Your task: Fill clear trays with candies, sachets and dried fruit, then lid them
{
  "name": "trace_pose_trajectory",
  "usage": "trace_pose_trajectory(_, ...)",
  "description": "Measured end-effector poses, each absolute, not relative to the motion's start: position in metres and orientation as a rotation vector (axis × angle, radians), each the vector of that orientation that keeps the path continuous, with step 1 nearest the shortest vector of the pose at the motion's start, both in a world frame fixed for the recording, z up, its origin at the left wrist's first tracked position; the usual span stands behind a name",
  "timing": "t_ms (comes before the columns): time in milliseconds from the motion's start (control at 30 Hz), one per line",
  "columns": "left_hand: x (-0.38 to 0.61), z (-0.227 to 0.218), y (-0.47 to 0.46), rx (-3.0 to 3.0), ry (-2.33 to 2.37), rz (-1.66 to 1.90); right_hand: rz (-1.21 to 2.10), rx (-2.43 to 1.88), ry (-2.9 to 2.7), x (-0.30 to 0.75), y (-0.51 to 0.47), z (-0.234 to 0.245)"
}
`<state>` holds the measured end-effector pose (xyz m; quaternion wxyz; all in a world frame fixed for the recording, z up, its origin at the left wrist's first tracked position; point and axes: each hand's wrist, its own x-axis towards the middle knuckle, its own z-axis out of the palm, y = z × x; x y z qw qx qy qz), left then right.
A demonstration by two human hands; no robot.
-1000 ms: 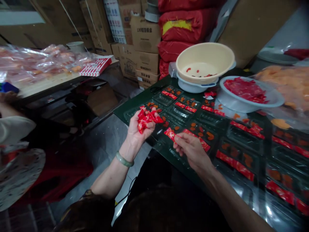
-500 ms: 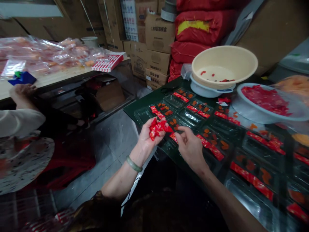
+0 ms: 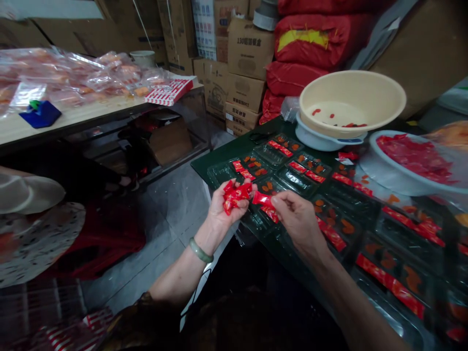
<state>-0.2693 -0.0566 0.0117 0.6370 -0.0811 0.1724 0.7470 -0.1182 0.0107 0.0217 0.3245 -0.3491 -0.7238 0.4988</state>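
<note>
My left hand (image 3: 223,210) is closed round a bunch of small red sachets (image 3: 236,195) at the near left corner of the green table. My right hand (image 3: 300,219) pinches one red sachet (image 3: 261,199) just to the right of the bunch. Under both hands lie several clear plastic trays (image 3: 292,178), with red sachets and orange pieces in their compartments. A green bangle (image 3: 200,250) sits on my left wrist.
A cream basin (image 3: 351,100) stands stacked on a white one at the back. A white bowl (image 3: 395,175) of red sachets is at the right. Cardboard boxes (image 3: 248,48) and red sacks (image 3: 314,39) stand behind. Another person's sleeve (image 3: 32,192) shows at the left, by a wooden table with bagged goods (image 3: 73,78).
My right hand drew one sachet out of the bunch and now holds it beside my left hand. The view shifted left, and the other person's hand left the wooden table.
</note>
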Motion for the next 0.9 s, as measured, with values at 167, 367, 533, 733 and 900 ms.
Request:
trace_pose_trajectory(167, -0.288, 0.01, -0.063, -0.221, 0.441, 1.751, 0.715, -0.831, -2.188, -0.116, 0.033, 0.005)
trace_pose_trajectory(367, -0.295, 0.02, -0.065, -0.194, 0.575, 1.782, -0.055, -0.559, -2.749, -0.136, 0.043, -0.015)
trace_pose_trajectory(533, -0.285, 0.033, -0.064, -0.114, 0.712, 1.752, -0.152, -0.609, -2.836, -0.128, 0.007, 0.004)
trace_pose_trajectory(733, -0.264, 0.043, -0.062, 0.034, 0.976, 1.378, 0.342, -0.486, -2.71, -0.062, -0.064, 0.017)
trace_pose_trajectory(900, -0.238, 0.054, -0.04, 0.049, 1.078, 1.238, 0.525, -0.881, -2.241, 0.006, -0.083, -0.004)
